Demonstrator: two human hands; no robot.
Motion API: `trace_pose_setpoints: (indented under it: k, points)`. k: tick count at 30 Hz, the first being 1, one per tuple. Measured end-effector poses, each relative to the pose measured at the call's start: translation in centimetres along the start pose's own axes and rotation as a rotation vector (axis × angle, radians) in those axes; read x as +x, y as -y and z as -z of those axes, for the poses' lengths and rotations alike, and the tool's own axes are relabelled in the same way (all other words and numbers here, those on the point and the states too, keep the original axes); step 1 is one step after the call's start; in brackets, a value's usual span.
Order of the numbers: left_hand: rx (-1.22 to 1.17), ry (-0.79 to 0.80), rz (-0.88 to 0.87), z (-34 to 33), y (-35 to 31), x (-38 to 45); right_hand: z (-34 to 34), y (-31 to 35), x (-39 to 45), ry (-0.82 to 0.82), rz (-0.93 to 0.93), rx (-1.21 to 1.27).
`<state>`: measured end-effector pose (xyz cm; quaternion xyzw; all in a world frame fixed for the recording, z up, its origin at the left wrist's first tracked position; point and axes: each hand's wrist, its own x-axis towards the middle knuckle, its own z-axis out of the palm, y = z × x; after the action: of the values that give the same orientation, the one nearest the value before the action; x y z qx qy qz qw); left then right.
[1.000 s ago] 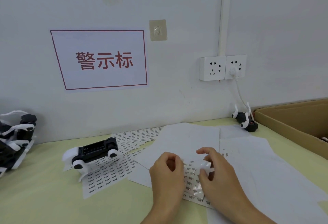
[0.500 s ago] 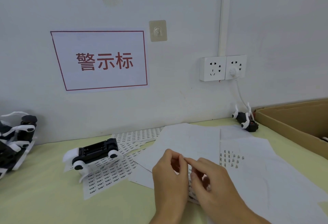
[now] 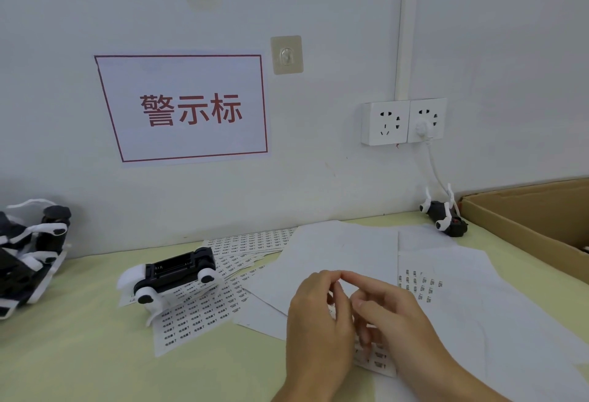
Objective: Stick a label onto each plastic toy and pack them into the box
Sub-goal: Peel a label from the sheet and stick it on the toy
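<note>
Both hands, left hand [image 3: 318,315] and right hand [image 3: 385,312], pinch together over the label sheet [image 3: 376,360] — whether a label is held, I cannot tell. It could curl and stick to fingers — the toy car [image 3: 173,277] lies left of the sheet.

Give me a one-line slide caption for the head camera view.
Both hands, left hand and right hand, meet fingertip to fingertip over a label sheet, toy car lying nearby.
</note>
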<state>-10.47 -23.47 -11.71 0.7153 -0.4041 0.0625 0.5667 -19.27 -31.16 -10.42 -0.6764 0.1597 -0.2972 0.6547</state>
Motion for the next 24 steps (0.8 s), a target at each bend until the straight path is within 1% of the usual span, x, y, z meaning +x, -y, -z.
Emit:
trace_pose_setpoints:
  k: [4,6,9,12,17,20,24]
  points:
    - [-0.088,-0.005,0.132,0.16,-0.06,0.31,0.2,-0.07,0.12,-0.058,-0.022,0.014]
    - [-0.149,0.027,0.191,0.28,-0.03,0.52,0.18,-0.01,0.1,-0.051,-0.02,0.002]
    - [-0.221,0.094,0.225,0.48,0.02,0.67,0.15,0.04,0.1,-0.041,-0.018,-0.013]
    - [-0.233,0.11,0.208,0.43,0.18,0.68,0.15,0.11,0.05,-0.052,-0.025,-0.035]
    - [-0.228,0.063,0.17,0.26,0.43,0.71,0.09,0.34,-0.11,-0.098,-0.043,-0.139]
    - [-0.212,0.046,0.13,0.21,0.32,0.6,-0.11,0.33,-0.27,-0.181,-0.018,-0.268]
    - [-0.177,0.031,0.089,0.17,0.16,0.62,-0.39,0.3,-0.48,-0.299,0.062,-0.477]
